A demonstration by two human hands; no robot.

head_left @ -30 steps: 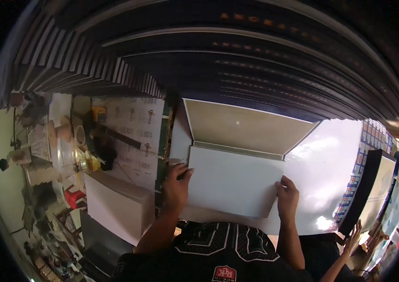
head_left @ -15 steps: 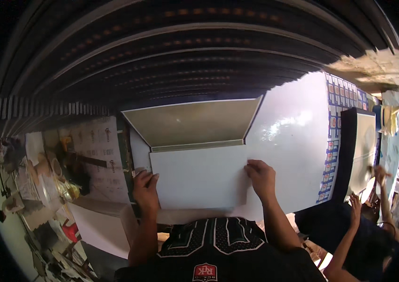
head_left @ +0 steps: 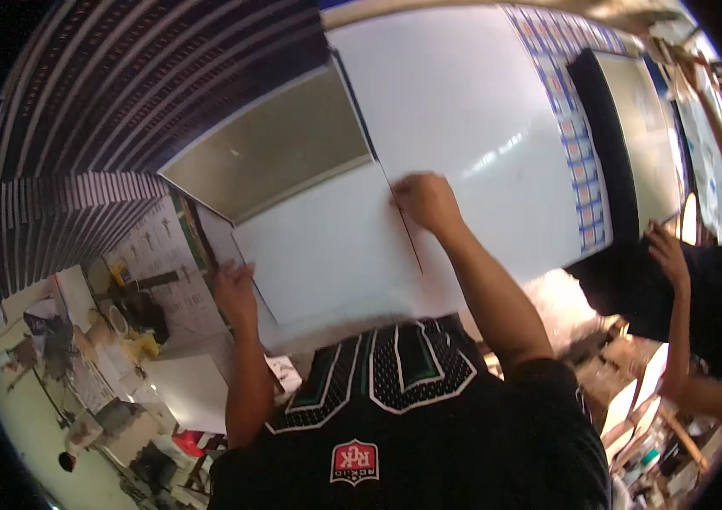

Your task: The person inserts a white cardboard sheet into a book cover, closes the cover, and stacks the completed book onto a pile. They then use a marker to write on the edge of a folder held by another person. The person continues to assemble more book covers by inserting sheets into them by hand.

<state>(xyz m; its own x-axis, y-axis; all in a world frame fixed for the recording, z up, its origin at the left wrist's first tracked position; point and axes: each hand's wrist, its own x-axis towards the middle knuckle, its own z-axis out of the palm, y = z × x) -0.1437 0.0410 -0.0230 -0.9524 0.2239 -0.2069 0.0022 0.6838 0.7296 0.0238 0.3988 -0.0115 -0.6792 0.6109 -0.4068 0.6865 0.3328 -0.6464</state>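
Note:
In front of me lies a large white sheet or board (head_left: 327,246), next to a raised grey-brown panel (head_left: 276,144) with dark edges, like the inside of an open case cover. My left hand (head_left: 237,297) is at the sheet's left edge, its fingers curled in and slightly blurred. At the sheet's right edge my right hand (head_left: 429,200) has its fingers bent and pressed together on the dark-rimmed border. The fingertips of both hands are partly hidden.
Stacked dark panels (head_left: 123,110) rise at the far left. On the right, a black-sided case (head_left: 612,136) rests beside a blue-patterned strip (head_left: 578,153) on the glossy white tabletop (head_left: 480,110). A co-worker's hand (head_left: 667,251) is near it. Clutter (head_left: 114,340) fills the lower left.
The view has turned and shifted, so the panel and sheet appear tilted. My right hand has moved up along the sheet's right edge, where a dark border now shows. My left hand stays by the left edge.

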